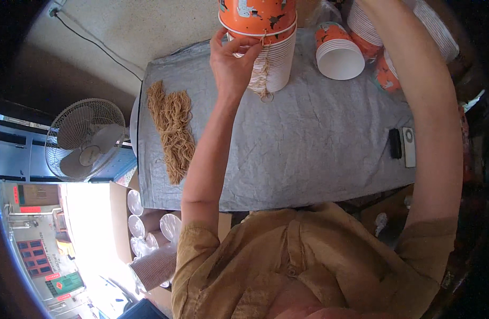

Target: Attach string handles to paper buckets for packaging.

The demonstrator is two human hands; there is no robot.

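Observation:
A tall stack of nested paper buckets with white rims stands upright at the far edge of the table, topped by an orange printed bucket. My left hand is at the stack's left side, fingers against the rims, thumb and fingertips closed on a tan twine. This knotted twine hangs down the front of the stack and ends in a small loop near the tabletop. My right forearm reaches up past the upper edge, so my right hand is out of sight. The top of the stack is cut off too.
A bundle of tan twine lies on the grey-covered table. More paper buckets, some bagged, lie at the far right. A black object and a white device sit near the right edge. A fan stands left; boxed, wrapped stacks sit below.

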